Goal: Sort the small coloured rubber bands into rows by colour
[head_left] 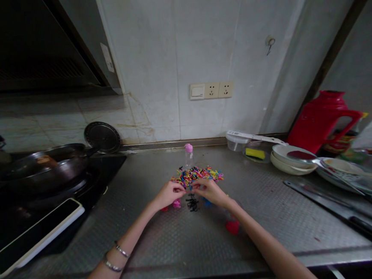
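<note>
Spanning the lower half of the frame, you have the grey, textured metal table (169, 252) before you, with the pale tiled wall (153, 51) rising above it. The dark range hood (27, 44) fills the upper left. A round, shiny metal pan (69, 168) sits at the left, and a bright red jug with a side handle (316, 118) stands at the right. Below the jug, a long, dark-handled knife (323, 204) lies slantwise.

Your left hand (167, 194) and right hand (212, 192) face each other at the centre, just apart. Each has thumb and fingers drawn close; you cannot tell whether either is clamped on a piece, as the detail is too small. Just beyond your fingertips spreads a loose pile of small multicoloured bands (198, 175). Behind it stands a small clear bottle with a pink cap (189, 156). Between and below your hands lies a cluster of thin black bands (192, 202). A small red bunch (232, 227) sits near your right forearm, a small blue bunch (207, 202) just under your right hand, and a small pink bunch (177, 203) just below your left.
</note>
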### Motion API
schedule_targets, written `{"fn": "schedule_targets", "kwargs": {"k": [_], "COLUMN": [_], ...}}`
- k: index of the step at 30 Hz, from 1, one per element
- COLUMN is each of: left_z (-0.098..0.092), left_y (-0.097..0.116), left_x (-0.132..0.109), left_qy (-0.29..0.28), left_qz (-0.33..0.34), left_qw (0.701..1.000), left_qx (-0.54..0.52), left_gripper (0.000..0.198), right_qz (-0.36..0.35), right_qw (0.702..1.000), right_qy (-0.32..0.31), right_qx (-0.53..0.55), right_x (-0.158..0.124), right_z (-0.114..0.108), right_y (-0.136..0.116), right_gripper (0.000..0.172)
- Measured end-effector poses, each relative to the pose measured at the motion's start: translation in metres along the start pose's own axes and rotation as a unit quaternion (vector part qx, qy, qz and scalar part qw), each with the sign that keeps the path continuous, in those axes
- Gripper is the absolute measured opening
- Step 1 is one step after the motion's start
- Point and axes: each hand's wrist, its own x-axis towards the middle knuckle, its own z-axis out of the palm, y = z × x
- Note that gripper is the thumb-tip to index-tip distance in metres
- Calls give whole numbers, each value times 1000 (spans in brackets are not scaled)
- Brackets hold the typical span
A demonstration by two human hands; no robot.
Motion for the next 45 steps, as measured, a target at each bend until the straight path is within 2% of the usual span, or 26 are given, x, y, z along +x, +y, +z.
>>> {"fn": "schedule_targets", "kwargs": {"k": [3, 7, 10, 16, 23, 29, 35, 38, 41, 45], "left_z": [-16, -39, -57, -80, -78, -73, -69, -69, -68, -63], "left_y": [-4, -18, -27, -41, -51, -47, -46, -46, -43, -40], "left_x": [1, 0, -3, -12, -11, -9, -8, -7, -5, -2], "left_qy": [9, -4, -47, -115, -167, -140, -139, -112, -59, -8], "left_qz": [3, -10, -34, -81, -93, -74, -64, -64, -60, -45], "left_qw": [1000, 1000, 998, 988, 977, 981, 983, 987, 993, 997], "left_qx": [2, 17, 36, 56, 89, 110, 104, 100, 87, 59], "left_gripper": [25, 26, 25, 25, 27, 28, 27, 27, 27, 28], "right_qz": [30, 56, 44, 23, 12, -6, 3, 4, 13, 39], "right_qw": [995, 983, 977, 972, 972, 974, 981, 985, 989, 994], "right_qy": [50, 32, 8, 16, -5, -2, 6, 24, 35, -3], "right_qx": [-82, -173, -208, -235, -237, -224, -196, -173, -145, -103], "right_x": [0, -5, -7, -5, -5, -5, -4, -4, -5, -7], "right_z": [-14, -28, -29, -20, -17, -17, -18, -23, -31, -40], "right_y": [19, 41, 48, 50, 50, 50, 51, 49, 45, 37], "right_gripper": [20, 20, 19, 23, 23, 21, 18, 17, 19, 19]}}
